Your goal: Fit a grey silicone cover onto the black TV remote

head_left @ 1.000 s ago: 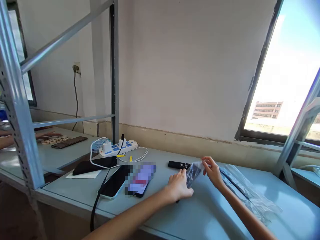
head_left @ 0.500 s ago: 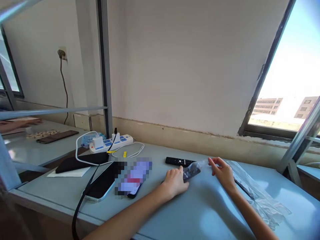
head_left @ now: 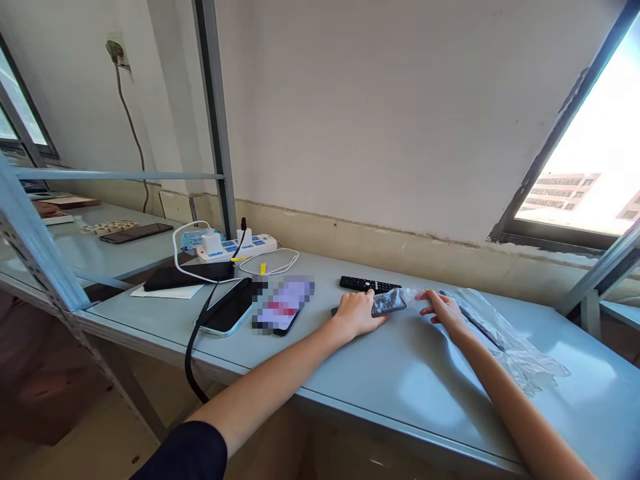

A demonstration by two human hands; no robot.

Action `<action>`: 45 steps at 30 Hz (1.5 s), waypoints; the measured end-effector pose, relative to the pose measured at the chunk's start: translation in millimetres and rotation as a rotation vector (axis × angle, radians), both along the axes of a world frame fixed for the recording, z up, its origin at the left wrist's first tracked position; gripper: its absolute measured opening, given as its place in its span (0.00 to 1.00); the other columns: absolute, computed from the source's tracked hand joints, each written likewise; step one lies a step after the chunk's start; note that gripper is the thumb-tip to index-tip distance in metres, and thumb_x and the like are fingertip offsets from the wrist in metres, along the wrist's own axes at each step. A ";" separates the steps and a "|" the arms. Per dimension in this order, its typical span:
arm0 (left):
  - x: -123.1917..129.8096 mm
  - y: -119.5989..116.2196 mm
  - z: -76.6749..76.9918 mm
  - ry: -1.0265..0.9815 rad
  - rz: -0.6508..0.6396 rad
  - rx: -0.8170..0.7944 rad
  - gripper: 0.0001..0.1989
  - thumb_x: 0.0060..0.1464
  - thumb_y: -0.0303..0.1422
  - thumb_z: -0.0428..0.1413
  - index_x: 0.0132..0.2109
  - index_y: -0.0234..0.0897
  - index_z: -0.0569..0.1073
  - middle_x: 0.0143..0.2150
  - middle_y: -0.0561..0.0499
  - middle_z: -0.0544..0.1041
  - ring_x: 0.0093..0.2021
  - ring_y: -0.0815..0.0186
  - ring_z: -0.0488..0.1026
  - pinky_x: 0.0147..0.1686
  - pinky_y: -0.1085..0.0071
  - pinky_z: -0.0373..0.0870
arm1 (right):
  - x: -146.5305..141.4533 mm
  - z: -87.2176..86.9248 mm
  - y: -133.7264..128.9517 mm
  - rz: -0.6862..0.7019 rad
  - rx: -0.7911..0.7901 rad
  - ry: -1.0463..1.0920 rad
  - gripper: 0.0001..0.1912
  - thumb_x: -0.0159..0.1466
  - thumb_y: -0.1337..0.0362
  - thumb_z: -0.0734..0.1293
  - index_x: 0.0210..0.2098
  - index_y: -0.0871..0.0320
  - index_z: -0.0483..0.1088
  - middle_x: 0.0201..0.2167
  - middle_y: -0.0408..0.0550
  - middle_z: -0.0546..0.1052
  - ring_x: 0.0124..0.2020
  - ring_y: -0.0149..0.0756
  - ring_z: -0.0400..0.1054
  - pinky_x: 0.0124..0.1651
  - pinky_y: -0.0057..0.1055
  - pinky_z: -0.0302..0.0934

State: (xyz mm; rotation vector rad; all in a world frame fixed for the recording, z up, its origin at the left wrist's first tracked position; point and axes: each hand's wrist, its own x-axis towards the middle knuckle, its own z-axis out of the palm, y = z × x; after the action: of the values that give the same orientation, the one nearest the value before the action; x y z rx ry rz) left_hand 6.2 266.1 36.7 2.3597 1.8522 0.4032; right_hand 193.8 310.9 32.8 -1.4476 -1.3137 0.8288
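My left hand [head_left: 358, 313] is closed around a dark remote control [head_left: 382, 308] lying on the desk, its fingers hiding the middle. A clear plastic sleeve [head_left: 400, 297] covers the remote's right part and reaches out past its end. At that loose end, my right hand [head_left: 443, 312] has its fingertips curled on the plastic; the exact grip is small to see. Just behind the left hand lies a second black remote control [head_left: 369, 285], without a sleeve. Right of my right hand, a crumpled clear plastic bag [head_left: 520, 347] lies with a dark, thin object [head_left: 483, 328] at it.
On the left are a phone with a blurred screen [head_left: 285, 303], a black-screened phone [head_left: 227, 310], a black pouch [head_left: 185, 275] and a power strip [head_left: 260, 244] with cables. Metal posts [head_left: 223, 133] stand at the desk's ends. Another desk holds a phone [head_left: 136, 233].
My view has tilted down and shifted, showing more of the desk's front edge and floor. Both hands stay around the sleeved remote. On the far-left desk, another person's hand has drawn back.
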 end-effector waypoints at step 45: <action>1.0 2.9 -6.3 -0.108 -0.033 0.139 0.22 0.54 0.33 0.56 0.55 0.39 0.65 0.53 0.47 0.72 0.51 0.59 0.71 0.49 0.67 0.66 | -1.3 2.4 -8.8 0.353 -0.265 0.418 0.09 0.58 0.63 0.62 0.32 0.54 0.75 0.36 0.46 0.77 0.25 0.29 0.70 0.18 0.22 0.58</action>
State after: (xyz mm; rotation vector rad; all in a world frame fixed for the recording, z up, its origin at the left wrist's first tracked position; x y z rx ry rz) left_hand 7.2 269.0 30.4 2.3988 1.7885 0.6623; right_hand 192.5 302.1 35.2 -1.1616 -1.1785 1.4979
